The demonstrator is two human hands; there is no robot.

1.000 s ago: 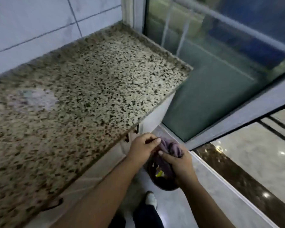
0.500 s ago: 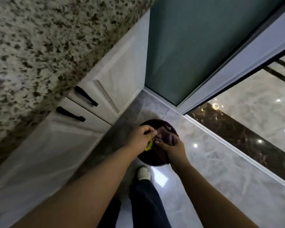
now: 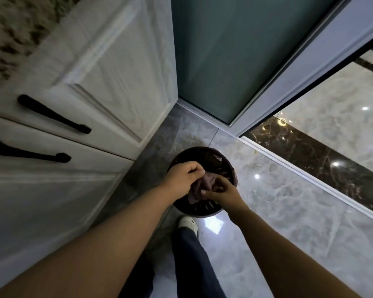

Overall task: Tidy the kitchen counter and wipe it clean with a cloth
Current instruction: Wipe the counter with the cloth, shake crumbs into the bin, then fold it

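Both my hands hold a purple cloth (image 3: 204,186) bunched over a dark round bin (image 3: 213,160) that stands on the floor. My left hand (image 3: 182,179) pinches the cloth's upper left side. From the right, my right hand (image 3: 221,191) grips the cloth with fingers curled. The speckled granite counter (image 3: 11,33) shows only as a blurred strip at the top left.
White cabinet doors (image 3: 108,82) with black handles (image 3: 52,114) stand to the left of the bin. A frosted glass door (image 3: 224,57) and its white frame rise behind it. My dark trouser leg and white shoe (image 3: 188,223) stand on the glossy marble floor (image 3: 299,211).
My view has tilted down from the counter top to the floor. Both hands with the cloth have sunk low over the bin. The yellow scrap seen earlier is out of sight.
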